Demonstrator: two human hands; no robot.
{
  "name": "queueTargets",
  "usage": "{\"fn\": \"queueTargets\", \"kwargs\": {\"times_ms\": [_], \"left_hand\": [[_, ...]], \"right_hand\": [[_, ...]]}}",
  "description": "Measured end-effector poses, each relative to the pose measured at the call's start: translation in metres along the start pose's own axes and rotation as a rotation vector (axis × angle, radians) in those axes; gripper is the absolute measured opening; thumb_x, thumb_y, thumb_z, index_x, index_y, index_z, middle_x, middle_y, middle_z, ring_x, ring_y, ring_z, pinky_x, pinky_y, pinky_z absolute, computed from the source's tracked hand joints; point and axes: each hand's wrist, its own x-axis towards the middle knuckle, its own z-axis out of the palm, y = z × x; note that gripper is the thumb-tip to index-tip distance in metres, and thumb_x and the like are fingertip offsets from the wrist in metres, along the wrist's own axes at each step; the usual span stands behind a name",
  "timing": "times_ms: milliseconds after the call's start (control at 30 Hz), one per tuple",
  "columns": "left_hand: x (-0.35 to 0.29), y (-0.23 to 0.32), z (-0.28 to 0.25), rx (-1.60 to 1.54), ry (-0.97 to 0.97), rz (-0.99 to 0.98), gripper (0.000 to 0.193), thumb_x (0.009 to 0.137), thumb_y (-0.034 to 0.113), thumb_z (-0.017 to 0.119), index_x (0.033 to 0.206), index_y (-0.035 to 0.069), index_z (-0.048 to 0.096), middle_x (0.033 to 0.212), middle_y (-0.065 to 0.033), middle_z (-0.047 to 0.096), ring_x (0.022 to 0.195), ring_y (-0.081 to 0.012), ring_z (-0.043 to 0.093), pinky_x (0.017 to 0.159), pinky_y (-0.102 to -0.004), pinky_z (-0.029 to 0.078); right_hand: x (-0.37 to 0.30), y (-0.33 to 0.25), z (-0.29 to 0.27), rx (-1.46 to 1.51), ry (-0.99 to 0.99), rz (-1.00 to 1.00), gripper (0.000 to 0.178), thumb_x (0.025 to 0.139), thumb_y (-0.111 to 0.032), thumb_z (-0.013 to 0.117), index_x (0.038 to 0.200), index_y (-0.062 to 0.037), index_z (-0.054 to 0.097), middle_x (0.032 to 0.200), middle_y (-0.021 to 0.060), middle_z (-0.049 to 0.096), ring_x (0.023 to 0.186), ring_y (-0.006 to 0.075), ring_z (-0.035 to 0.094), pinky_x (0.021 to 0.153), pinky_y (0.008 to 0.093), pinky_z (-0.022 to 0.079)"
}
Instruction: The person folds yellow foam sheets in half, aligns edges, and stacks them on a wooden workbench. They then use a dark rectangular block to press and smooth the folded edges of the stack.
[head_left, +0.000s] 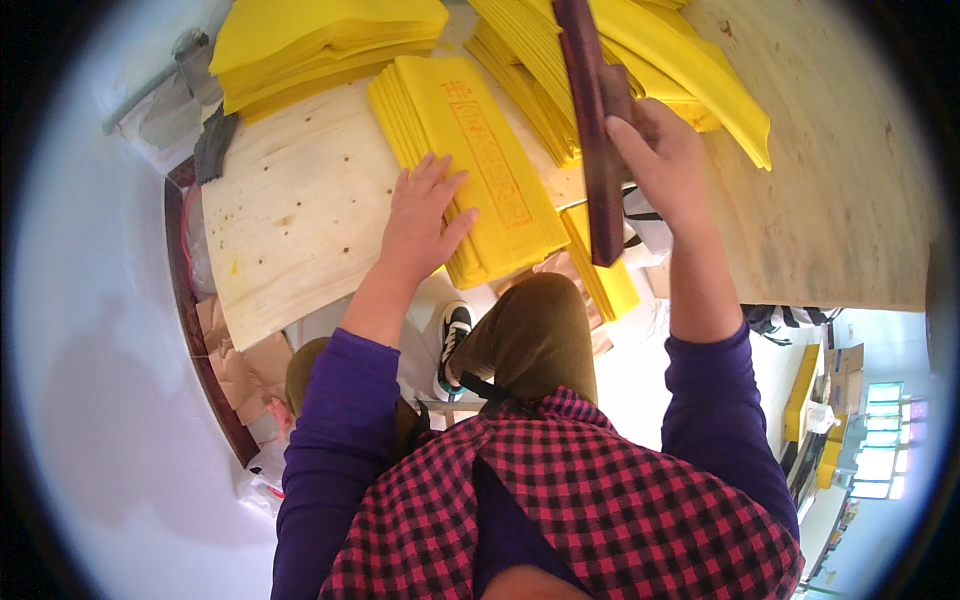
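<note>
A stack of folded yellow sheets [425, 120], cloth or paper-like, lies on the wooden board, with a framed column of red printing on its top sheet. My left hand [420, 215] rests with fingers spread on the left edge of this stack. In my right hand [662, 165] is a long, narrow dark-red stamp [598, 170]. The fingers close round its short handle, and the bar is raised on edge to the right of the printed stack. Its printing face cannot be made out.
More yellow stacks lie at the far left [320, 45] and far right [670, 45] of the plywood board [290, 220]. A grey cloth [215, 145] hangs at its left edge. Below the board's near edge are brown paper [250, 375] and another yellow bundle [605, 285], close to my knee.
</note>
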Motion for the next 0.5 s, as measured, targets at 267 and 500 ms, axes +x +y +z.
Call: {"fn": "queueTargets", "kwargs": {"times_ms": [267, 500], "left_hand": [[0.001, 0.008, -0.006, -0.119, 0.200, -0.319, 0.019, 0.079, 0.020, 0.066, 0.089, 0.004, 0.063, 0.090, -0.0122, 0.060, 0.089, -0.0307, 0.055, 0.079, -0.0386, 0.044], [0.020, 0.024, -0.002, -0.056, 0.020, -0.612, 0.026, 0.076, 0.029, 0.068, 0.081, 0.003, 0.065, 0.076, -0.0102, 0.060, 0.072, -0.0266, 0.058, 0.065, -0.0370, 0.047]], "right_hand": [[-0.085, 0.032, -0.071, 0.067, 0.101, 0.104, 0.012, 0.086, -0.009, 0.062, 0.089, 0.0029, 0.060, 0.069, 0.0004, 0.056, 0.063, 0.0050, 0.048, 0.056, 0.0218, 0.040], [-0.139, 0.075, -0.102, -0.018, 0.135, 0.276, 0.011, 0.087, -0.007, 0.059, 0.091, 0.0033, 0.059, 0.070, 0.0010, 0.056, 0.063, 0.0060, 0.048, 0.057, 0.0212, 0.040]]}}
